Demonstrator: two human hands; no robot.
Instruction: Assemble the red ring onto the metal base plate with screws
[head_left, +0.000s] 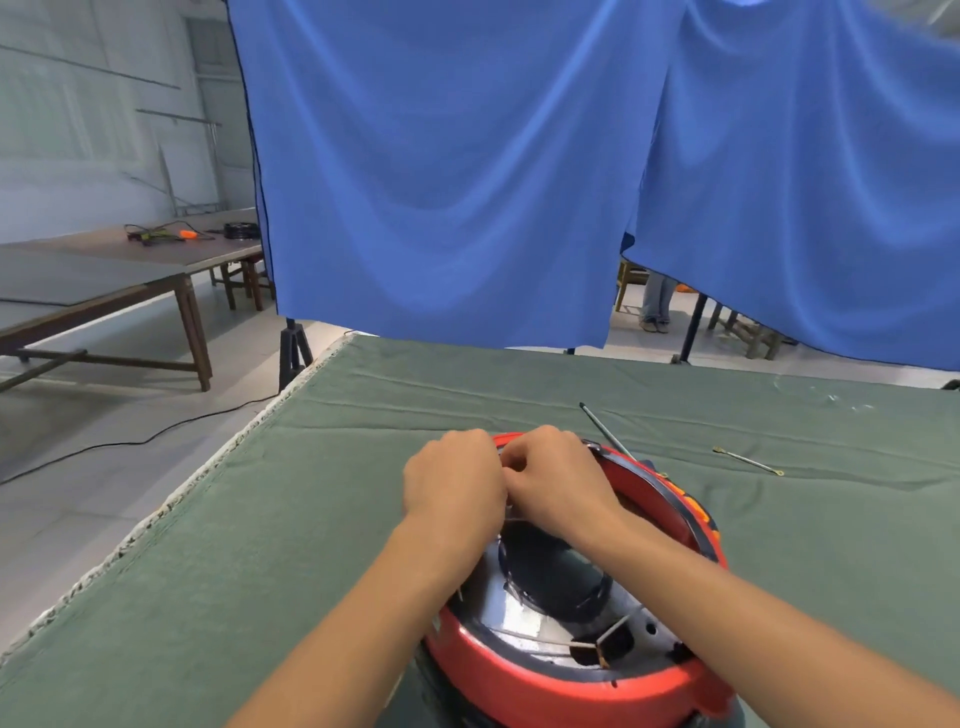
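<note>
Two hands are working knuckle to knuckle at the far rim of the red ring (545, 680): the left hand (453, 480) and the right hand (553, 480) are both curling their fingers inward and touching each other over one spot on that rim. Whatever small part they are pinching is hiding under the fingers, so I cannot tell what it is; judging by the task, they are probably seating or starting a screw there, with one hand steadying while the other is turning. Both forearms are reaching across the ring from its near side, which is keeping the wrists low and braced over the work. Inside the ring, the shiny metal base plate (524, 616) is sitting with a dark central opening, and the ring is wrapping around its edge, apparently already placed and awaiting fastening. Beyond the ring's far right rim, a thin rod-like tool (605, 428) is lying on the green cloth-covered table (291, 519), partly tucked behind the ring, and further right of the ring a small slim wrench (748, 461) is lying within reach, likely kept handy for tightening.
</note>
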